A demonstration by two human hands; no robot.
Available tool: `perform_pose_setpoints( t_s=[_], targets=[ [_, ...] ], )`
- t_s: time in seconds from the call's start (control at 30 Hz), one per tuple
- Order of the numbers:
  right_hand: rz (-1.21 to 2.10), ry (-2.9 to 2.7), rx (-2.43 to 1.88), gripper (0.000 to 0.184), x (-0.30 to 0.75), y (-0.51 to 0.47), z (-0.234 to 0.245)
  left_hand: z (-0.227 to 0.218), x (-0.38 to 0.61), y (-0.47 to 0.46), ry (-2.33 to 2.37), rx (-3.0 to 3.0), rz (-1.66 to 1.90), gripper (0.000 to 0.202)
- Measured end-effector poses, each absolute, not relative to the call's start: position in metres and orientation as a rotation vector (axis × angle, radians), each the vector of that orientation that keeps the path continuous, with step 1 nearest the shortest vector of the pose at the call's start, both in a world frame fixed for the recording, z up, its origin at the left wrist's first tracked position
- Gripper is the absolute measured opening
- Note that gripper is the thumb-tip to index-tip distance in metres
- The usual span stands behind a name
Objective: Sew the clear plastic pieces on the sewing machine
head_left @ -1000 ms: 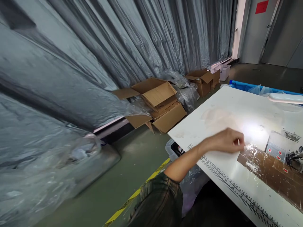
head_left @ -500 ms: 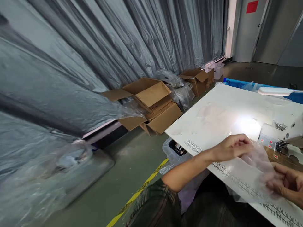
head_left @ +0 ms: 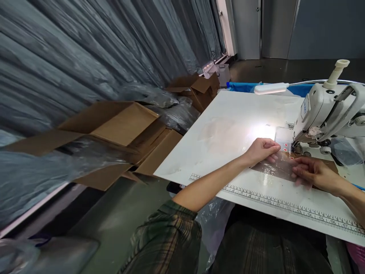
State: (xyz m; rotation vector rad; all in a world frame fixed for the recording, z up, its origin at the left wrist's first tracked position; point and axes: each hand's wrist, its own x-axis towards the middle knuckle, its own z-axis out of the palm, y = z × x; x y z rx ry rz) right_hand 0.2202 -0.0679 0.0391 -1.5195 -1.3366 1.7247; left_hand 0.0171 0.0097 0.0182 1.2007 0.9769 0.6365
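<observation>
A sheet of clear plastic film lies stretched between my hands in front of the sewing machine. My left hand pinches its left side, near the needle area. At the right, my right hand grips the film's other edge with thumb and fingers. Just beyond the hands, a clear strip with small red marks sits at the presser foot. Beneath the film is a brown plate at the machine's bed. The lamp's glare washes out part of the work area.
The white table has a ruler scale along its front edge. A white-handled lamp crosses the far side, by a blue bin edge. Open cardboard boxes and plastic bags lie on the floor at left.
My view has turned right, bringing the whole machine head into sight. Both hands have brought the film from in front of the machine up to the needle area, where it now lies flatter.
</observation>
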Motion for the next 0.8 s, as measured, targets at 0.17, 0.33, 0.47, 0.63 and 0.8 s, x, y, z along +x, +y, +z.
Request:
perform_pose_setpoints(
  t_s=[0.17, 0.33, 0.47, 0.63, 0.8],
  targets=[
    [1.509, -1.177, -1.518, 0.068, 0.226, -0.062, 0.034, 0.015, 0.01, 0.008, 0.916, 1.057, 0.733, 0.023],
    [1.438, -1.026, -1.546, 0.071, 0.224, -0.058, 0.033, 0.019, 0.008, 0.007, 0.838, 0.947, 0.818, 0.033],
    [1.434, -0.972, -1.52, 0.065, 0.226, -0.058, 0.032, 0.026, 0.01, 0.003, 0.704, 0.83, 0.845, 0.037],
    [1.437, -0.938, -1.505, 0.059, 0.229, -0.06, 0.028, 0.029, 0.011, -0.001, 0.69, 0.774, 0.866, 0.033],
    [1.38, -0.907, -1.501, 0.06, 0.225, -0.059, 0.024, 0.024, 0.013, 0.002, 0.739, 0.798, 0.883, 0.034]
  ],
)
